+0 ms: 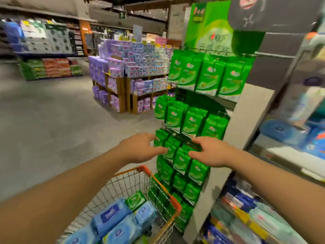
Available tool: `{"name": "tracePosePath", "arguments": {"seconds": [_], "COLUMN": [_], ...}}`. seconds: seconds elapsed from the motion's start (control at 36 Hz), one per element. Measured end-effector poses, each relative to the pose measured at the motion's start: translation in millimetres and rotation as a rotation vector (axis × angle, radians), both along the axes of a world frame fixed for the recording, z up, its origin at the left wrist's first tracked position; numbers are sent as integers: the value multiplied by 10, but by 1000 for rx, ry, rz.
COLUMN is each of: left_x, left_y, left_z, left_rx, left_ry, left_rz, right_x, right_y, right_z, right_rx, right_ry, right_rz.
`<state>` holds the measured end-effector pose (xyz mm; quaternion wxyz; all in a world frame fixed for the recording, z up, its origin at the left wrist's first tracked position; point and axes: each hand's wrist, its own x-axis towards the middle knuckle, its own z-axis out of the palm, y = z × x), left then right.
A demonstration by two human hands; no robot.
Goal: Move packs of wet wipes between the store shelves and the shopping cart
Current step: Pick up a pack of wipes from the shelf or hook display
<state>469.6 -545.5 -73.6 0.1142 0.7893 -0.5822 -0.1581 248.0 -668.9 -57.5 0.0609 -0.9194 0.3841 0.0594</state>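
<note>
While both arms are stretched toward the hanging rack [226, 118], nothing is held in either hand. The left hand [140, 148] is spread, fingers loosely extended, tips at or just short of a green pack [169, 147] in the third row; contact cannot be confirmed through the blur. The right hand [210, 151] is likewise held with relaxed fingers, tips over the dark wire bar [182, 138] above that row; whether it is touched cannot be told.

Green packs: glossy soft plastic pouches, flat and rectangular, hung in overlapping rows on wire pegs against a pale panel. Print on them is smeared and unreadable.

The cart [168, 194] is seen below: thin metal wire mesh, orange plastic rim with rounded corners. Inside it are laid soft blue wipe packs [110, 217] with label flaps, plus one small green pack [135, 199] flat near the front wall. The cart's lower part and handle are cut off by the frame edge.

Shelves at right [246, 213] are heavily blurred; only blue, white and yellow packaging can be made out. The purple stacks [123, 67] on wooden crates behind are soft-edged too.
</note>
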Motion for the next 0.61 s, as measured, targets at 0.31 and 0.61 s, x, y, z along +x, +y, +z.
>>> {"name": "tracePosePath", "arguments": {"seconds": [0.31,0.61], "left_x": [-1936,-3917], "left_y": [-802,-1268], "left_z": [336,478], "left_rx": [-48,-65], "left_ry": [-31,-48], "left_rz": [-264,-500], "right_x": [-2258,-4265], "right_y": [-74,-17], "right_z": [331,378], "right_rx": [-71,-97], "right_ry": [-87,-150], "right_rz": [-277,-553]}}
